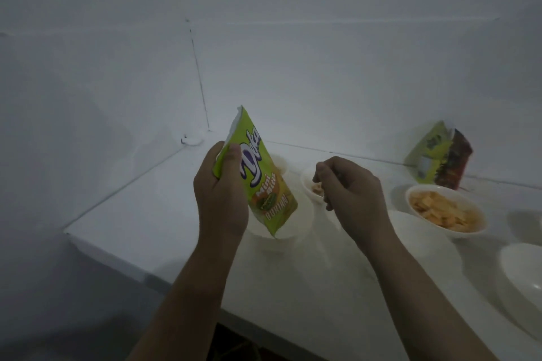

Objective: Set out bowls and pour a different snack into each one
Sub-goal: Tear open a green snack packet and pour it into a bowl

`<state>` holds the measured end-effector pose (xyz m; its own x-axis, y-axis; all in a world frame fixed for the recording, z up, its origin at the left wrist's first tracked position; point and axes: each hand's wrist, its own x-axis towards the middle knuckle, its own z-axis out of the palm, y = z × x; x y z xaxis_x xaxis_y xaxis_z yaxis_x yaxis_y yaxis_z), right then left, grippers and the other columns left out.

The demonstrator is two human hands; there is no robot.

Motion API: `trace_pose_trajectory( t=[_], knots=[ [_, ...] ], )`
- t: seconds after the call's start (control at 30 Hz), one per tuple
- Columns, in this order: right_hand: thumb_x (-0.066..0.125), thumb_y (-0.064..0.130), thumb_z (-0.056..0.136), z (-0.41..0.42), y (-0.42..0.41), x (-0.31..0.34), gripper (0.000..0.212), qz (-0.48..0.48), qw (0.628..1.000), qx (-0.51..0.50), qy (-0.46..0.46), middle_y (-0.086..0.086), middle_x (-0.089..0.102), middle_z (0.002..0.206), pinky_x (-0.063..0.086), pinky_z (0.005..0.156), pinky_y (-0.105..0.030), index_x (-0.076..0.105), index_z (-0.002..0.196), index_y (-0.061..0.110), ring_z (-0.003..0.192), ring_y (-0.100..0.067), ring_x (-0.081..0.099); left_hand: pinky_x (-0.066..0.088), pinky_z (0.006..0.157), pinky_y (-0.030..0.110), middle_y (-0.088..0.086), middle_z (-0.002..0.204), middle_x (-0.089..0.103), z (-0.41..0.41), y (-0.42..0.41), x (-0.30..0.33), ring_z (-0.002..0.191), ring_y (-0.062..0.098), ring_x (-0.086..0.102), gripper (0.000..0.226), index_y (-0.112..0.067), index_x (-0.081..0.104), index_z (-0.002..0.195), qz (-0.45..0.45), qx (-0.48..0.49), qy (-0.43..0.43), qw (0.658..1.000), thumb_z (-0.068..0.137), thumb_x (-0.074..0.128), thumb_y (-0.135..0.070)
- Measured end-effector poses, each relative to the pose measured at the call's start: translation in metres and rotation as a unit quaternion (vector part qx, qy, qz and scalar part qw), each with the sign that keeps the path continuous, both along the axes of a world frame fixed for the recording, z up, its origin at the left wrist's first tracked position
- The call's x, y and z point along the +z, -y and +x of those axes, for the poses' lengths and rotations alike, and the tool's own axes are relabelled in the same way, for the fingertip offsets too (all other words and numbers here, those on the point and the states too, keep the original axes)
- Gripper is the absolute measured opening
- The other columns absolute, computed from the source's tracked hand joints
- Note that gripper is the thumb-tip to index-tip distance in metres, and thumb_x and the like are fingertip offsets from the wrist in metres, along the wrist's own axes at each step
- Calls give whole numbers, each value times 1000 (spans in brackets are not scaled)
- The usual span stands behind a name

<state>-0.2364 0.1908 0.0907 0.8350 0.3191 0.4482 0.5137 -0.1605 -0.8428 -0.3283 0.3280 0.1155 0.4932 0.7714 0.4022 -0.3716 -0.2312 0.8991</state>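
Head view: left hand (221, 193) grips the green snack pouch (258, 173) mid-body; right hand (349, 190) is curled, contents unclear. Pouch is probably light, crinkly, slippery; hold near its opened top.

lime-green packet (258, 176) with purple-white lettering; white bowl (481, 224) of orange snacks (440, 211); white counter (152, 214).

dim, bluish light; soft blur; dark corners; wide-angle edge bending
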Motion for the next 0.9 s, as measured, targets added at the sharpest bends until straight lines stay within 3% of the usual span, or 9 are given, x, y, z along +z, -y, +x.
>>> trace_pose_trajectory(
  t=[0.13, 0.27, 0.43, 0.57, 0.67, 0.73, 0.83, 0.9],
  knots=[
    [56, 22, 96, 3, -77, -5, 28, 18, 999, -23, -34, 16, 58, 53, 46, 49, -18, 64, 70, 14, 51, -8, 52, 51, 58, 15, -13, 67, 66, 10, -84, 1, 64, -5, 63, 27, -21, 59, 77, 19, -29, -18, 999, 101, 47, -20],
    [56, 23, 96, 0, -138, -10, 29, 33, 997, -38, -60, 12, 56, 53, 49, 49, -20, 63, 71, 11, 50, -8, 54, 50, 55, 15, -3, 70, 62, 24, -154, -3, 60, -1, 59, 30, -6, 55, 78, 36, -69, -70, 994, 101, 46, -23],
    [55, 21, 96, -3, -190, -29, 25, 26, 989, -60, -129, 4, 57, 62, 52, 51, -26, 63, 75, 8, 56, -11, 57, 51, 68, 31, 19, 91, 66, 42, -211, -42, 76, 18, 63, 40, 4, 57, 95, 68, -121, -192, 971, 102, 43, -33],
    [56, 22, 95, -8, -211, -52, 24, 0, 979, -74, -188, 1, 60, 70, 52, 53, -24, 66, 77, 10, 58, -13, 57, 55, 72, 41, 17, 90, 68, 43, -231, -75, 85, 26, 67, 41, 1, 58, 92, 90, -162, -251, 950, 102, 42, -35],
    [57, 21, 94, -12, -221, -61, 23, -16, 972, -89, -219, -1, 62, 70, 52, 53, -24, 67, 78, 9, 57, -12, 57, 51, 68, 33, 10, 88, 68, 41, -241, -81, 82, 19, 66, 39, -2, 55, 91, 94, -201, -271, 937, 101, 43, -38],
    [56, 21, 94, -14, -228, -65, 22, -22, 967, -88, -238, -2, 62, 71, 52, 52, -24, 67, 80, 8, 56, -12, 57, 51, 71, 35, 6, 85, 68, 41, -245, -81, 81, 17, 66, 41, -8, 57, 86, 100, -231, -283, 926, 98, 45, -46],
    [53, 25, 98, -18, -238, -64, 23, -22, 960, -68, -271, -2, 63, 73, 53, 54, -26, 66, 88, 9, 58, -13, 58, 44, 61, 27, -6, 68, 62, 40, -249, -76, 59, 2, 58, 44, -21, 55, 71, 73, -281, -288, 912, 96, 41, -55],
    [51, 30, 100, -19, -244, -63, 24, -24, 958, -67, -278, -1, 65, 74, 53, 56, -29, 65, 93, 11, 59, -15, 60, 38, 58, 23, -7, 63, 56, 43, -253, -77, 53, 4, 51, 44, -19, 53, 68, 83, -319, -284, 901, 97, 42, -51]
  ],
)
